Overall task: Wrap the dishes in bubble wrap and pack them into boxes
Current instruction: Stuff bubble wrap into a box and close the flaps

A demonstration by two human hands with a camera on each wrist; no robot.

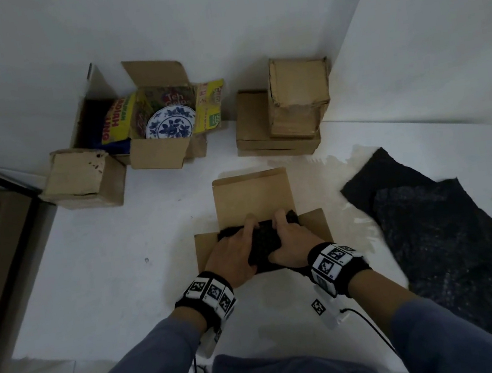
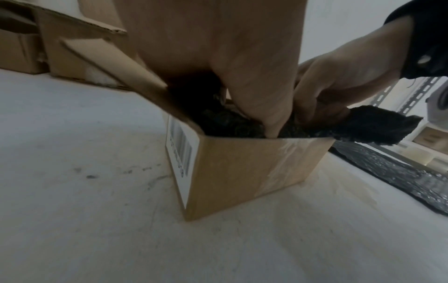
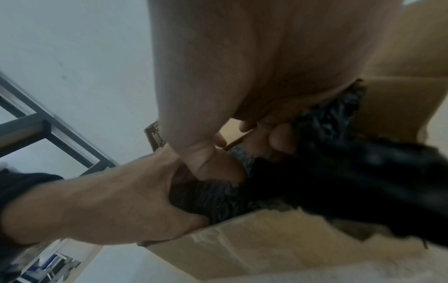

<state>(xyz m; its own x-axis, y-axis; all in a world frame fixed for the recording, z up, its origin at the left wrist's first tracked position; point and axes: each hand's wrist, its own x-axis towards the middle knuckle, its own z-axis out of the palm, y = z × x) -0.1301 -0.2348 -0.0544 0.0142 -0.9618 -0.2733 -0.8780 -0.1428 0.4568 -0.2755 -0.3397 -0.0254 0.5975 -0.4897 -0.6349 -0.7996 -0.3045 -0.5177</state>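
Head view: a spare sheet of black bubble wrap (image 1: 453,230) is spread at 3 o'clock on the white table (image 1: 107,269), so wrapping material is left. At 11 o'clock a blue-patterned plate (image 1: 171,123) is seen unwrapped in an open carton (image 1: 164,109). At centre, a black wrapped bundle (image 1: 262,242) is being pressed into the small box (image 1: 252,198), gripped by the left hand (image 1: 235,255) and right hand (image 1: 293,243). By judgement, packing is partway done.

Sleeves (image 1: 144,368): grey-blue, long, both arms. Wristbands (image 1: 205,296): black, one per wrist, each ringed with white square black-patterned marker tiles. Right wristband (image 1: 336,263): white module below it, black cable trailing.
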